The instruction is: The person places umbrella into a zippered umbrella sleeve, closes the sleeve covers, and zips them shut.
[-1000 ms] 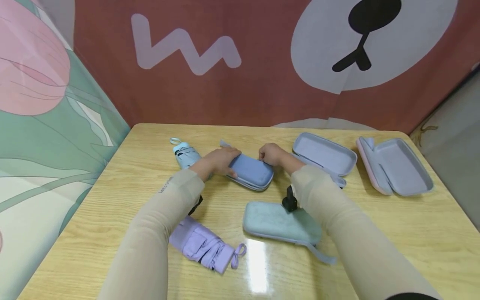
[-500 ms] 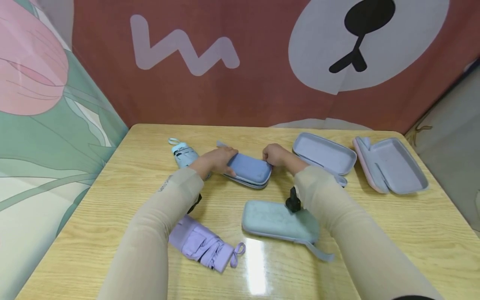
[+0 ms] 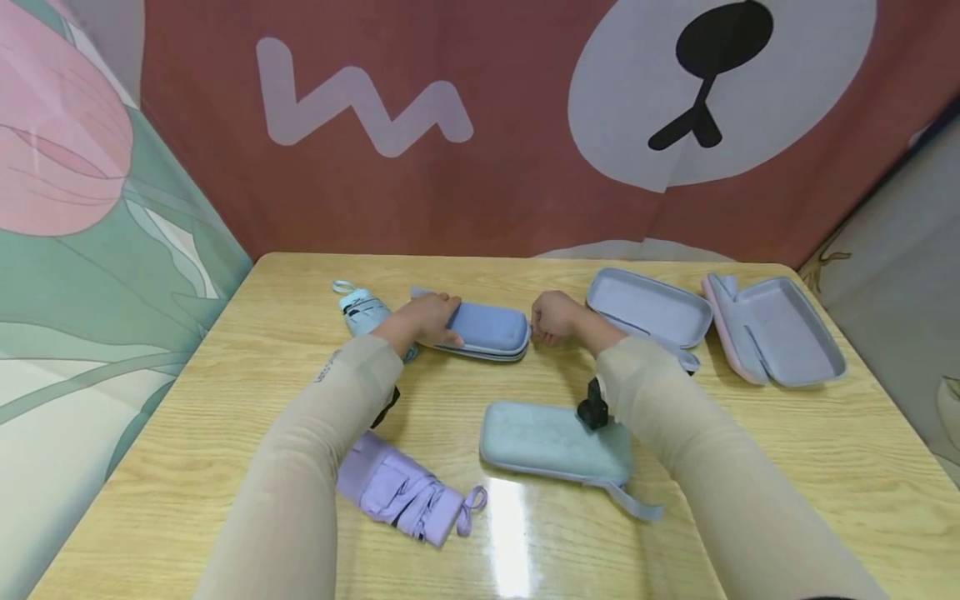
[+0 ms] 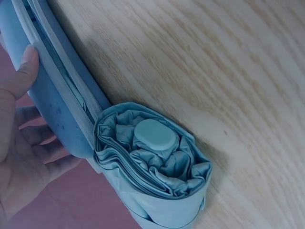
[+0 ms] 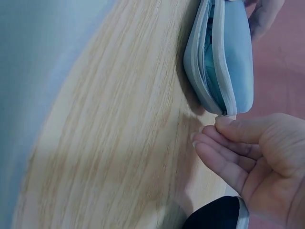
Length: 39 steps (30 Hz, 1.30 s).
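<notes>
A blue zip case [image 3: 489, 327] lies at the back middle of the table. My left hand [image 3: 426, 320] grips its left part, the thumb on one face and the fingers on the other in the left wrist view. At the right end, my right hand [image 5: 259, 160] pinches the zipper pull [image 5: 225, 115] between thumb and forefinger. The case's seam gapes, and something teal [image 5: 211, 71] shows inside. Beside my left hand lies a folded light blue umbrella [image 4: 155, 157], partly hidden by that hand in the head view.
A mint green zip case [image 3: 555, 440] lies in front, under my right wrist. A folded purple umbrella [image 3: 401, 492] lies front left. At the back right are an opened lavender-grey case [image 3: 648, 307] and an opened pink case with grey lining [image 3: 787, 333]. A printed curtain [image 3: 375, 200] hangs behind the table.
The blue case has shifted slightly left and turned straighter, my left hand moving with it. My right hand has gone from its back edge round to its right end.
</notes>
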{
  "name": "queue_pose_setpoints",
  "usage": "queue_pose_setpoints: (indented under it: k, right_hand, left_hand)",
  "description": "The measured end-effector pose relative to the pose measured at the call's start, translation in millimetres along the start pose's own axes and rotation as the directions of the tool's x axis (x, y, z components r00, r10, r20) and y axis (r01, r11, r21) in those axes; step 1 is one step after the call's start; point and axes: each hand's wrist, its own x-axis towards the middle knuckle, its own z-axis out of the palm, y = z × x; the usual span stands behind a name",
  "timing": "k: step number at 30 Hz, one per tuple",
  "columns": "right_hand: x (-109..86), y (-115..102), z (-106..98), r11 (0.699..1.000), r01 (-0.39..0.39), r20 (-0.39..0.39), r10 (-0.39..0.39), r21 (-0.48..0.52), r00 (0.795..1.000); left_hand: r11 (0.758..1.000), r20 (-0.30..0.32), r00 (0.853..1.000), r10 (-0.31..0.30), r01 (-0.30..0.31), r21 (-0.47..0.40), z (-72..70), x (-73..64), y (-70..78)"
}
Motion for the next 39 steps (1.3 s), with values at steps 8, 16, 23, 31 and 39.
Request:
queue_pose_setpoints:
  k: [8,16,23,31,39]
  right_hand:
    - [2.1,0,2,1.0,-0.016,-0.009,0.016,-0.01,1.0]
    - [-4.7,-2,3,1.0,0.005,0.032,-0.005,0.025,0.999]
    - [-7.7,-4,4,0.996,0.048,0.066,-0.052,0.069,0.996]
    - [-4.3,-7,8,0.997,0.051,0.025,-0.053,0.053,0.998]
    - [-3.7,-9,10,0.996,0.032,-0.044,-0.028,0.087,0.999]
  left_hand:
    - [0.999,-0.006,1.0,-0.007,0.007,0.043,2.3,3.5,0.2]
    - [0.998,-0.043,0.999,-0.025,0.027,0.064,3.7,6.5,3.2]
    - [0.995,-0.045,0.997,-0.069,0.072,0.067,3.4,8.5,6.9]
    - [0.991,-0.115,0.991,-0.076,0.088,0.106,4.8,8.8,11.2]
    - [0.995,-0.161,0.982,-0.098,0.1,0.0,7.9,6.3,7.4]
